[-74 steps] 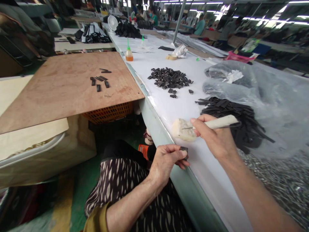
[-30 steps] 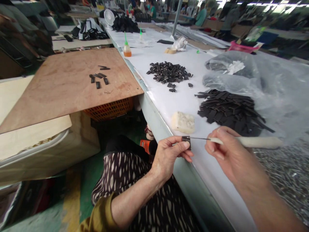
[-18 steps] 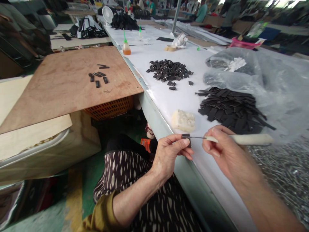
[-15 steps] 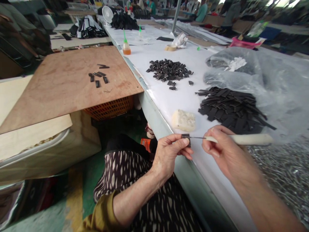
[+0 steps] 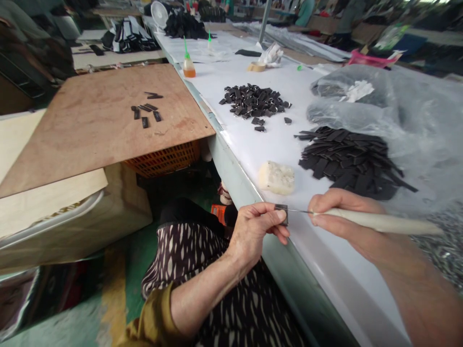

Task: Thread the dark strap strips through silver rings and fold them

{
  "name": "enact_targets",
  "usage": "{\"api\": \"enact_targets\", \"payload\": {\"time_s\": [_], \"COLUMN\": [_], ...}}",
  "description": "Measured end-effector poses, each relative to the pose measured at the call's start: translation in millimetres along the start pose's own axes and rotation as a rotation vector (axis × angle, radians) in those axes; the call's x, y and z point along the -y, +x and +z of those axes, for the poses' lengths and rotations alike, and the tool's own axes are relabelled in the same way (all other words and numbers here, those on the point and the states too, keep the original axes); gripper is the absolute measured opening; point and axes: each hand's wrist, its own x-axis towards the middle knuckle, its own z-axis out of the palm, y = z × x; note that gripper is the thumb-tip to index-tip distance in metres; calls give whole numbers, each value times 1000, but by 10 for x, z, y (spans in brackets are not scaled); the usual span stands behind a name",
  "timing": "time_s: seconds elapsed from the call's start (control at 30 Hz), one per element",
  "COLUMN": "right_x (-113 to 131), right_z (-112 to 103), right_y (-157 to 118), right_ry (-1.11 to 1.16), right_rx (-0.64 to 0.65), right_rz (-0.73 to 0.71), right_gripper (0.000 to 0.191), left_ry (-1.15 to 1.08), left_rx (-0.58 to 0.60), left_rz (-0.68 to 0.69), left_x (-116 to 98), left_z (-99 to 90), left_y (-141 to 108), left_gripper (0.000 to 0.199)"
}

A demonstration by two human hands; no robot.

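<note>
My left hand (image 5: pixel 249 236) pinches a small dark strap tab (image 5: pixel 281 207) between thumb and fingers, over the table's near edge. In my right hand (image 5: pixel 365 243) is an awl (image 5: pixel 383 222) with a long white handle, held between thumb and fingers. Its thin metal shaft points left and reaches the tab; I cannot tell whether the tip is in it or only against it. A cream block (image 5: pixel 277 177), like wax or foam, lies just beyond my left hand. A pile of black strap strips (image 5: pixel 347 156) is beyond my right hand.
Black tabs with metal rings (image 5: pixel 255 101) are heaped farther up the white table (image 5: pixel 238 144). Clear plastic sheeting (image 5: pixel 415 120) and loose metal pieces (image 5: pixel 443 258) lie at the right. A brown board (image 5: pixel 108 120) holds several black tabs. A bottle of orange liquid (image 5: pixel 188 66) stands near the table's edge.
My right hand has shifted slightly right and its grip now shows more of the awl's handle. My left hand stays nearly in place, with the tab turned a little.
</note>
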Motion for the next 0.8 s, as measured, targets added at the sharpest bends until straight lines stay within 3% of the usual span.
{"api": "enact_targets", "payload": {"time_s": [0.13,0.3,0.4,0.63,0.8], "right_x": [77,188,216,241,229], "right_z": [-94,-100,-27,236,323], "right_y": [-69,-118,-90,-37,-95], "right_ry": [49,148,159,114,-122], "right_rx": [-42,-306,-387,-354,-346], "right_rz": [-75,72,80,93,1], "right_gripper": [12,13,12,17,12], "left_ry": [22,32,58,110,73], "left_rx": [-8,-12,-31,-76,-95], "left_rz": [-4,-4,19,42,50], "left_x": [2,0,9,-29,-47], "left_z": [-24,-30,-15,23,50], "left_y": [12,10,-2,-45,-63], "left_gripper": [19,19,19,18,16]}}
